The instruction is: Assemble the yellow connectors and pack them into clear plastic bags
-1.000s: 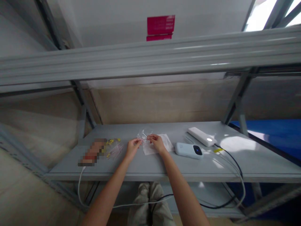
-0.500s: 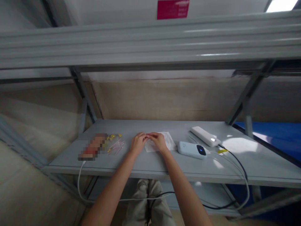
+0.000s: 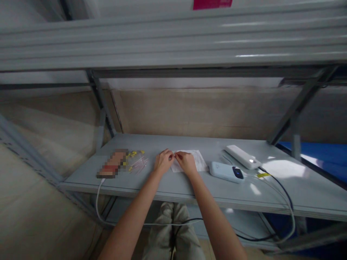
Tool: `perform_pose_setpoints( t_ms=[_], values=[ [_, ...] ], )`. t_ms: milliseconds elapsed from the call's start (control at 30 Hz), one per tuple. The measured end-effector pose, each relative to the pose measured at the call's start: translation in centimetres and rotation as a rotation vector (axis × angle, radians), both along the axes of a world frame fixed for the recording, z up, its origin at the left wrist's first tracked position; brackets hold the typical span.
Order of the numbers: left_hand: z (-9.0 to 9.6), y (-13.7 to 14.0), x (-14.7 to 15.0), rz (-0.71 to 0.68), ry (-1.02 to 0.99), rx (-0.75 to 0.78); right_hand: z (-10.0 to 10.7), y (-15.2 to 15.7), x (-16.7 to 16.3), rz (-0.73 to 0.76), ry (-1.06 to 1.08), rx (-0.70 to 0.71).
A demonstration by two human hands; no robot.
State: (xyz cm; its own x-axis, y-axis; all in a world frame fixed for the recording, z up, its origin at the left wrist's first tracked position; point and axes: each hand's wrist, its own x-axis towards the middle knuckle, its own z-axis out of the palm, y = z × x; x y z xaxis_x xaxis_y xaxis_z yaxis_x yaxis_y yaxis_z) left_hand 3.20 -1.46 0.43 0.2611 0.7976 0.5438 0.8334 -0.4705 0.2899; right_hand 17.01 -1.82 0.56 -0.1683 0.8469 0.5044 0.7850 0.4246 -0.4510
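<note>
My left hand (image 3: 163,161) and my right hand (image 3: 185,161) meet fingertip to fingertip over the middle of the grey shelf. Both have their fingers pinched together; whatever lies between them is too small to make out. Beneath and behind my right hand a crumpled white sheet (image 3: 201,164) lies flat, partly covered by the hand. To the left of my hands is a loose pile of thin pinkish-white sticks (image 3: 139,164), with several small yellow pieces (image 3: 132,154) around it.
A blurred-out phone-like object (image 3: 112,164) with a white cable lies at the left. On the right are a light-blue power bank (image 3: 223,171) and a long white device (image 3: 241,156), with cables hanging over the shelf's front edge (image 3: 244,200). A thick grey beam (image 3: 173,43) crosses above.
The whole view has shifted, so things appear slightly further right. My hands stay together, and a small gap now shows between my left fingers and thumb.
</note>
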Motion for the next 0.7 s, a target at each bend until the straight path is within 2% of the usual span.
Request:
perform_pose_setpoints(
  t_ms=[200,367,433,567,633,700],
  values=[
    [0.0,-0.2,-0.1,0.130,0.072,0.102,0.0,0.1,0.2,-0.126,-0.014,-0.018],
    [0.2,-0.4,-0.4,0.134,0.049,0.225,0.0,0.1,0.5,-0.074,0.207,-0.011],
    [0.4,-0.4,-0.3,0.092,0.008,0.267,0.0,0.3,0.6,-0.054,0.339,-0.009],
    [0.7,-0.7,-0.2,-0.147,0.066,0.253,-0.4,0.9,0.7,0.026,0.587,-0.077],
    [0.7,-0.8,-0.2,-0.228,0.112,0.200,-0.6,1.3,0.8,0.080,0.650,-0.106],
    [0.7,-0.8,-0.2,-0.250,0.112,0.162,-0.9,1.5,0.8,0.096,0.648,-0.120]
  ],
)
